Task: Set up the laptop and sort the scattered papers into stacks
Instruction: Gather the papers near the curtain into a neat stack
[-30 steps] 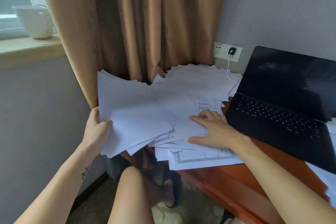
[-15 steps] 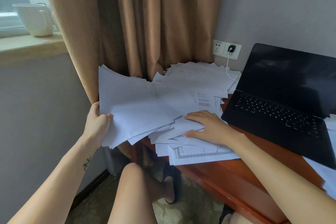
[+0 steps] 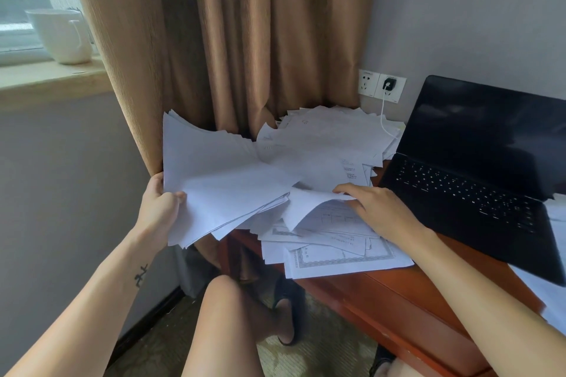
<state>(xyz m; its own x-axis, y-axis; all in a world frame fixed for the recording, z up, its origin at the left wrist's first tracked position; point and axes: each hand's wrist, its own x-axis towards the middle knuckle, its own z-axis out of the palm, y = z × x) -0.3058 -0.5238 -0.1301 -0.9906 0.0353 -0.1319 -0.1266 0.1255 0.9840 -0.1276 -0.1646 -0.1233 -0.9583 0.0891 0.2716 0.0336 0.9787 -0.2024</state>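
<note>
While you look down through the head camera, your left hand (image 3: 159,208) grips a fanned bundle of sheets (image 3: 220,187) by its left edge, thumb on top, and the bundle hangs out past the left end of the desk (image 3: 413,291). Your right hand (image 3: 376,211) pinches the edge of a curled sheet (image 3: 309,205) between fingers and thumb; that sheet bows upward and shows a printed table on its underside. Below it lies the loose pile of papers (image 3: 330,144), spread across the desk's left part as far as the curtain (image 3: 245,40), with a bordered sheet (image 3: 346,260) at the front edge. The laptop (image 3: 477,168) stands open with a dark screen just to the right of the pile. A white cable (image 3: 382,119) runs from a wall socket (image 3: 389,84) down onto the papers. A white mug (image 3: 61,35) sits on the windowsill.
</note>
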